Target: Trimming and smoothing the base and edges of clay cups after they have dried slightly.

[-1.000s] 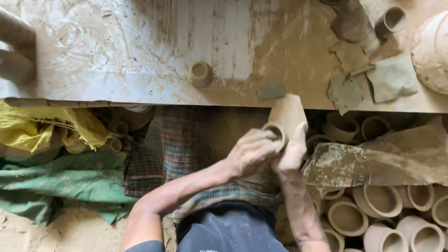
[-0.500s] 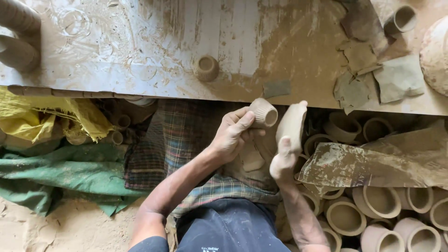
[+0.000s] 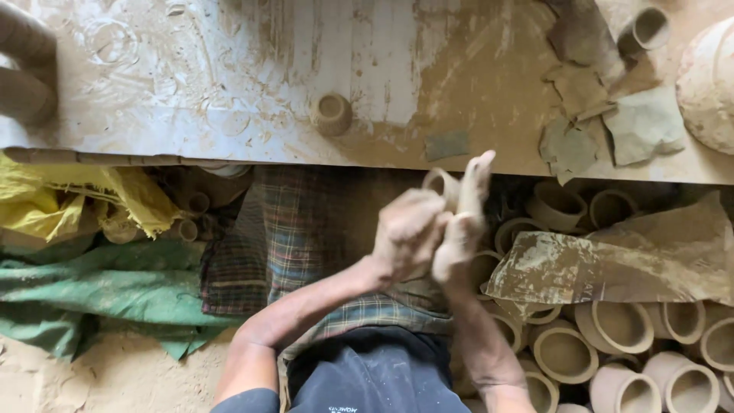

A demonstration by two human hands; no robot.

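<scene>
The fingers of the left hand point(image 3: 409, 233) are curled shut around one small clay cup point(image 3: 442, 183), whose open rim shows just above the knuckles. The right hand point(image 3: 461, 229) presses against it from the other side, fingers together and stretched upward, their tips reaching the near edge of the board point(image 3: 229, 84). Both hands are blurred, so how the right fingers meet the cup I cannot tell. The cup sits just below the board's near edge, held over a checked cloth point(image 3: 306, 237) on the person's lap.

On the board itself stands one more small cup point(image 3: 331, 115), above and to the left of the held one. At the board's far right corner lies a third cup point(image 3: 642, 29) on its side, and beside it the curved edge of one large pale pot point(image 3: 707, 84). Between them lie about three flat scraps of grey clay point(image 3: 642, 130) (their edges overlap, so the count is rough).

Below the board, right of the hands, a mud-smeared plastic sheet point(image 3: 612, 268) covers part of a crowd of finished cups point(image 3: 566, 352); at least ten rims show. Left of the lap lie one green cloth point(image 3: 92, 291) and one yellow cloth point(image 3: 69, 203).
</scene>
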